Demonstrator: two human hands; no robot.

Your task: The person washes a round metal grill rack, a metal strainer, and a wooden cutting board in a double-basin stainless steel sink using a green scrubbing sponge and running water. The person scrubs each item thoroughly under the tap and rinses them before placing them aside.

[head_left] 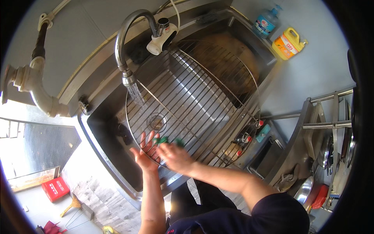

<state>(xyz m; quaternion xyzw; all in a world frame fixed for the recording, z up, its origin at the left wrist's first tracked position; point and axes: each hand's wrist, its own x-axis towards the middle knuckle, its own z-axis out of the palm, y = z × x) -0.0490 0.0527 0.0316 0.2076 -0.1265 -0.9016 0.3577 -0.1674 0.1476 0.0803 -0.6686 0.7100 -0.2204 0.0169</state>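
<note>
A large round wire rack (187, 117) lies tilted across the steel sink, over a clear plastic tub (204, 96). At its near left rim my left hand (148, 155) is under the wires with the fingers spread, palm up. My right hand (175, 156), blurred, is above the rack beside it, its fingers closed on a green scouring pad (163, 141). Water runs from the curved metal faucet (128, 77) onto the rack's left part and down near the drain (157, 122).
Behind the rack a brown round board (228, 61) stands in the right basin. Blue (265, 23) and yellow (287, 44) detergent bottles stand beyond the sink. Red-capped bottles (244, 137) are on the right ledge, near a metal shelf with pans (328, 152). A red box (55, 188) is at lower left.
</note>
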